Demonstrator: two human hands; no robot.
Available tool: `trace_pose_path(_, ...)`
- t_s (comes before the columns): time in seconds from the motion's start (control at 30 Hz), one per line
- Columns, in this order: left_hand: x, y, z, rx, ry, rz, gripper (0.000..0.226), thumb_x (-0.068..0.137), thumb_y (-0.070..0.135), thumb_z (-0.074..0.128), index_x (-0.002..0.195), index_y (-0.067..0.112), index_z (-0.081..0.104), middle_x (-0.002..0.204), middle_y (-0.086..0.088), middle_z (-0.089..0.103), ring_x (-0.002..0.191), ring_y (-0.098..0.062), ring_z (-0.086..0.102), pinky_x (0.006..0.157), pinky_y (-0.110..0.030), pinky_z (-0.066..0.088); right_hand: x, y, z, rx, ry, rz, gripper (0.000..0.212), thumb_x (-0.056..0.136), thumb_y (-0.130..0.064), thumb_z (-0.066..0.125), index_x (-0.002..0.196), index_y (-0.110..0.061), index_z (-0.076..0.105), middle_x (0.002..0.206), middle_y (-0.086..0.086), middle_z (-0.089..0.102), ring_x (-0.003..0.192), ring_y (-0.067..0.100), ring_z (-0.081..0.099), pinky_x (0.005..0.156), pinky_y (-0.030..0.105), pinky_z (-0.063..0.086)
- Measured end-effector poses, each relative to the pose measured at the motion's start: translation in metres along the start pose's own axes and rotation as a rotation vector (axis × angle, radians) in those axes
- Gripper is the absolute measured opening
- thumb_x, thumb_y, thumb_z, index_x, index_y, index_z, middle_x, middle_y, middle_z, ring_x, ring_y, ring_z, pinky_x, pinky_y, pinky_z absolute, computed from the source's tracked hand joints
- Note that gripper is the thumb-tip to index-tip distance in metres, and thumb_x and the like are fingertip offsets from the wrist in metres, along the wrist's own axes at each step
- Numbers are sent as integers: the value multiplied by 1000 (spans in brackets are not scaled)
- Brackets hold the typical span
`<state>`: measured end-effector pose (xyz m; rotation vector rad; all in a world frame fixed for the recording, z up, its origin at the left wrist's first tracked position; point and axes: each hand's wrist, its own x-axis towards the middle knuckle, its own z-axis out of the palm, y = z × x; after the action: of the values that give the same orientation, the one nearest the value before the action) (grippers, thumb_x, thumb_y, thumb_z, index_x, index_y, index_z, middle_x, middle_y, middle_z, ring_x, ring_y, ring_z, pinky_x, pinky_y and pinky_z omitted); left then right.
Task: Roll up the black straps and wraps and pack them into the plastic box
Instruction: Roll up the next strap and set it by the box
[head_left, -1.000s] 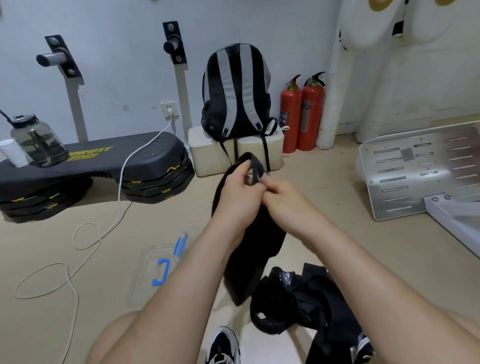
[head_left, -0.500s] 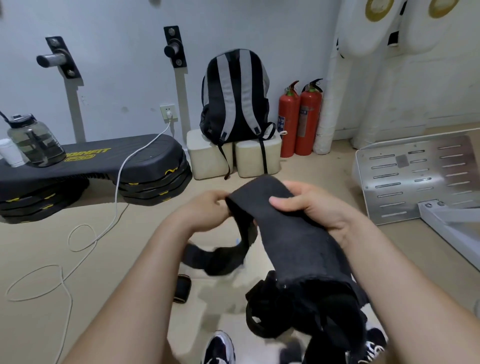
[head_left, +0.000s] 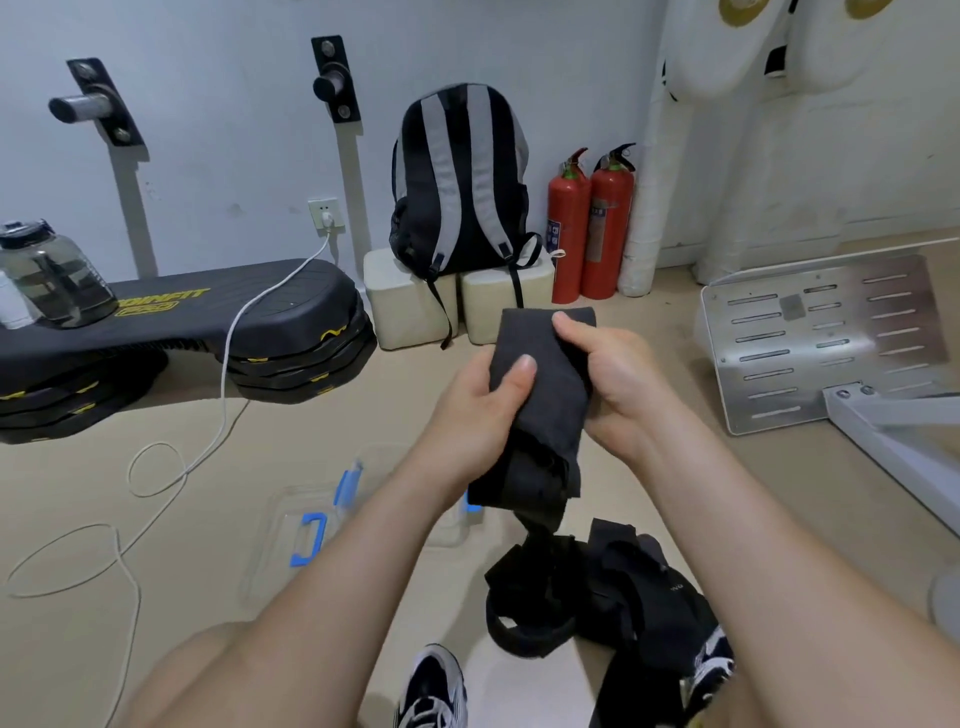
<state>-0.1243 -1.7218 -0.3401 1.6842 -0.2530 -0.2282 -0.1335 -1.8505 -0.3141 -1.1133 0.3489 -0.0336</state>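
Left hand (head_left: 480, 410) and right hand (head_left: 615, 382) grip one wrap (head_left: 540, 353), seemingly mid-roll; below the grip, more straps (head_left: 597, 587) wait; the box (head_left: 311, 535) looks unfilled.

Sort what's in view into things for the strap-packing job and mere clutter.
Job: black wrap held by left hand and right hand; pile of black straps on floor; clear plastic box.
Clutter: backpack, fire extinguishers, water bottle, step platform, white cable.

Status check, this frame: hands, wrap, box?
Left hand, right hand gripping dark grey fabric wrap. Clear plastic box, blue latches, on floor behind left forearm. Black straps piled below.
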Motion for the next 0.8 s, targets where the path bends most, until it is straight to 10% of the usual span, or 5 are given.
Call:
trace_pose_path(0.13,17,-1,-8,88,296,27,30,101,40,45,107,13,55,107,-8,66,101,-24,64,93,-48,51,-11,20,9,-359,-176,-23,17,102,-25,52,108,-18,67,101,5,74,88,17,72,71,30,58)
trace_pose_path(0.33,15,-5,-12,3,53,-70,21,99,16,53,121,19,55,114,-4,69,103,-19,67,89,-39,57,-2,23,2,-496,-89,-95,19,100,-14,53,116,-17,61,113,8,70,101,23,68,89,44,58)
trace_pose_path(0.47,13,-2,-12,-31,215,14,15,96,14,60,110,19,60,108,-1,71,100,-18,69,90,-43,57,0,22,-2,-601,-2,-220,72,89,-24,70,148,-29,28,117,6,68,102,23,68,89,45,57)
trace_pose_path(0.6,13,1,-13,-199,256,-15,18,94,10,64,111,13,62,101,-9,74,91,-21,72,79,-39,60,-7,15,-5,-650,-139,-317,46,94,-8,61,125,-39,46,79,4,69,73,18,70,61,31,58)
trace_pose_path(0.8,14,-1,-14,-292,266,-29,23,96,7,59,120,9,61,106,-14,72,88,-24,70,75,-38,60,-1,17,-9,-417,-290,44,35,98,-3,51,86,-25,75,108,11,66,84,23,60,65,32,48)
